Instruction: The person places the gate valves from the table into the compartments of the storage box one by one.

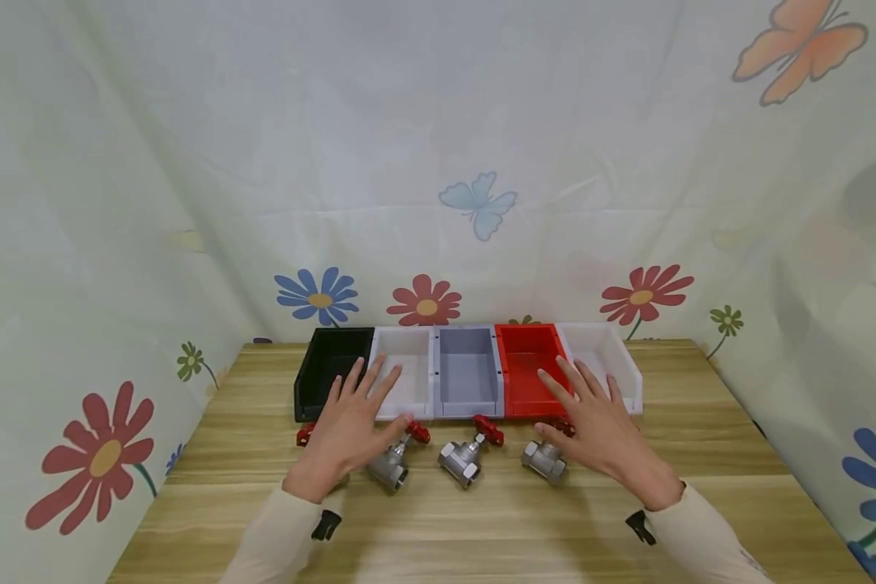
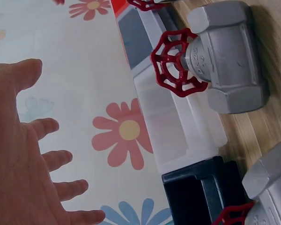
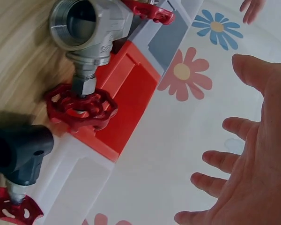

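My left hand hovers with spread, straight fingers, overlapping the black and left white bins in the head view. Fingers spread too, my right hand overlaps the red bin and right white bin. Both hold nothing. Between them on the table lie silver gate valves with red handwheels: a left valve, a middle valve and a right valve. The left wrist view shows another silver valve at its lower right corner. A dark valve with a red handwheel appears in the right wrist view; my right hand hides it in the head view.
Behind the valves runs a row of open bins: black bin, white bin, grey bin, red bin and another white bin. They stand on a wooden table. A flower-printed curtain encloses the back and sides.
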Demonstrator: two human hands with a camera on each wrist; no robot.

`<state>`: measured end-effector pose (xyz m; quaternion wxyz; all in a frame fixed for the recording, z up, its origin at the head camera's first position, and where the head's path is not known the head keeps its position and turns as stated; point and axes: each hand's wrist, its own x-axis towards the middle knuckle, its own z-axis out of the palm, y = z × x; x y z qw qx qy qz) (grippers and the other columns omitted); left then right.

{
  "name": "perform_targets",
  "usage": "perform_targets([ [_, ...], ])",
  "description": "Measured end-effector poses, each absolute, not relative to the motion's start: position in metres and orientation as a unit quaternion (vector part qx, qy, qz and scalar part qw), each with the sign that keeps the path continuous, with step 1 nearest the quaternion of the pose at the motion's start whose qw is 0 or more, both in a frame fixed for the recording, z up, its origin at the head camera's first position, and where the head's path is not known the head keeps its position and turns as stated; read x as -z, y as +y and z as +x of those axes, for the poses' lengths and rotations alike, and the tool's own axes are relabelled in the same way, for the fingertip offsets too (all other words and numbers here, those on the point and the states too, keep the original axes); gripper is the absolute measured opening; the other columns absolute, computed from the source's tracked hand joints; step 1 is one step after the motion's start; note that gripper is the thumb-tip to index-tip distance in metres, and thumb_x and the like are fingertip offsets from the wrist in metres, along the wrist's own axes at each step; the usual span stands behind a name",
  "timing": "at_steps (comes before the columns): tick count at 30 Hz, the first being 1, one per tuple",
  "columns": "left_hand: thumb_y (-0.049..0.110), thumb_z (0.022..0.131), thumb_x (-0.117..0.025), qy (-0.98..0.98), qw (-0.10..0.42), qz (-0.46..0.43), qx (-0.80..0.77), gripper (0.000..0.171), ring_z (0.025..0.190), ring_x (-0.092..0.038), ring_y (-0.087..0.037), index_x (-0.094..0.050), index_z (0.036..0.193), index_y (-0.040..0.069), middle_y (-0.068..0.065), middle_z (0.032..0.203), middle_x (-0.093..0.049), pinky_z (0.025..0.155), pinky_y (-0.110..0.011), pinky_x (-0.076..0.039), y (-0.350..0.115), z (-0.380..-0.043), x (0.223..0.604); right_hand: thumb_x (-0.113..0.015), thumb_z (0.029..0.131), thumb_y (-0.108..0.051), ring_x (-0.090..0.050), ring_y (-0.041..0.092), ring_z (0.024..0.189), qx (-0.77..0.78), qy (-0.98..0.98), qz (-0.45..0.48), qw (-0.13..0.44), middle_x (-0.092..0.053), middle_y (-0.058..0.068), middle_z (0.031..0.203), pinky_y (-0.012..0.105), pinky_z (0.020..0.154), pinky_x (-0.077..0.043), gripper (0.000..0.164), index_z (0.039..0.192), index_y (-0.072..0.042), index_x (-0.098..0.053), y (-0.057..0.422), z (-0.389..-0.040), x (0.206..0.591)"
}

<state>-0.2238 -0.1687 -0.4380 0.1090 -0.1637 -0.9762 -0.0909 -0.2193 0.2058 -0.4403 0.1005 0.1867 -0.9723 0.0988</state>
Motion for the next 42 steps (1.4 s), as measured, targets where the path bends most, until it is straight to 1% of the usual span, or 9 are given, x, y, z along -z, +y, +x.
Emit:
perform_targets([
  [2,0.063,0.093,-0.048,-0.977,0.110,-0.160,0.091,0.076,0.152,-0.015,-0.039,-0.025,0.157,0.030,-0.005,0.166,-0.018,0.118,-0.065,-0.018,-0.172,-0.225,0.439,-0.069,0.083,-0.054,-0.018,0.042,0.147,-0.099,-0.973,0.183,0.100,-0.023,0.013,0.163,0.073,0.113,-0.009,0.084,0.154,-0.024,-0.035,0.209,-0.219,0.442],
  [6,0.063,0.093,-0.048,-0.978,0.108,-0.148,0.100,0.075,0.152,-0.014,-0.038,-0.024,0.157,0.030,-0.005,0.166,-0.016,0.118,-0.065,-0.018,-0.179,-0.227,0.441,-0.071,0.082,-0.053,-0.020,0.043,0.146,-0.099,-0.973,0.180,0.102,-0.026,0.015,0.162,0.074,0.113,-0.011,0.084,0.152,-0.022,-0.038,0.216,-0.218,0.446],
  [13,0.065,0.093,-0.046,-0.981,0.095,-0.127,0.115,0.076,0.152,-0.012,-0.038,-0.025,0.157,0.029,-0.006,0.167,-0.013,0.117,-0.065,-0.019,-0.193,-0.232,0.446,-0.071,0.082,-0.052,-0.022,0.043,0.145,-0.100,-0.974,0.176,0.098,-0.028,0.015,0.160,0.074,0.111,-0.014,0.083,0.152,-0.021,-0.039,0.224,-0.216,0.453],
  [18,0.070,0.092,-0.042,-0.982,0.097,-0.118,0.112,0.079,0.151,-0.015,-0.041,-0.023,0.157,0.030,-0.008,0.166,-0.014,0.115,-0.067,-0.023,-0.204,-0.240,0.453,-0.072,0.082,-0.051,-0.024,0.043,0.144,-0.101,-0.975,0.172,0.098,-0.031,0.016,0.159,0.073,0.112,-0.017,0.082,0.151,-0.020,-0.040,0.230,-0.213,0.456],
  [21,0.070,0.092,-0.042,-0.982,0.098,-0.112,0.115,0.080,0.150,-0.017,-0.042,-0.022,0.158,0.029,-0.010,0.166,-0.016,0.113,-0.068,-0.024,-0.212,-0.243,0.455,-0.072,0.082,-0.050,-0.028,0.044,0.143,-0.097,-0.975,0.175,0.101,-0.033,0.017,0.158,0.073,0.111,-0.020,0.080,0.150,-0.020,-0.041,0.233,-0.211,0.457],
  [26,0.066,0.093,-0.045,-0.986,0.083,-0.093,0.115,0.080,0.150,-0.013,-0.045,-0.022,0.158,0.026,-0.013,0.166,-0.015,0.115,-0.069,-0.019,-0.226,-0.247,0.460,-0.071,0.084,-0.048,-0.031,0.044,0.142,-0.094,-0.975,0.178,0.099,-0.037,0.017,0.155,0.073,0.109,-0.024,0.077,0.149,-0.018,-0.044,0.238,-0.208,0.463],
  [29,0.064,0.093,-0.047,-0.987,0.074,-0.083,0.120,0.080,0.149,-0.013,-0.047,-0.021,0.158,0.024,-0.015,0.165,-0.014,0.115,-0.069,-0.018,-0.234,-0.251,0.465,-0.073,0.083,-0.046,-0.032,0.044,0.141,-0.092,-0.976,0.173,0.092,-0.039,0.018,0.154,0.073,0.107,-0.027,0.076,0.148,-0.017,-0.045,0.243,-0.206,0.466],
  [35,0.059,0.094,-0.051,-0.985,0.058,-0.077,0.143,0.082,0.148,-0.015,-0.049,-0.021,0.158,0.020,-0.018,0.165,-0.014,0.113,-0.068,-0.024,-0.246,-0.256,0.472,-0.076,0.081,-0.043,-0.036,0.045,0.137,-0.089,-0.977,0.169,0.091,-0.043,0.019,0.151,0.073,0.103,-0.033,0.075,0.145,-0.015,-0.048,0.250,-0.206,0.473],
  [42,0.058,0.095,-0.051,-0.983,0.039,-0.076,0.164,0.083,0.147,-0.014,-0.051,-0.018,0.158,0.017,-0.021,0.164,-0.012,0.110,-0.069,-0.027,-0.257,-0.262,0.478,-0.077,0.082,-0.039,-0.045,0.044,0.130,-0.079,-0.976,0.178,0.096,-0.049,0.020,0.145,0.067,0.101,-0.040,0.069,0.141,-0.012,-0.054,0.255,-0.206,0.479],
])
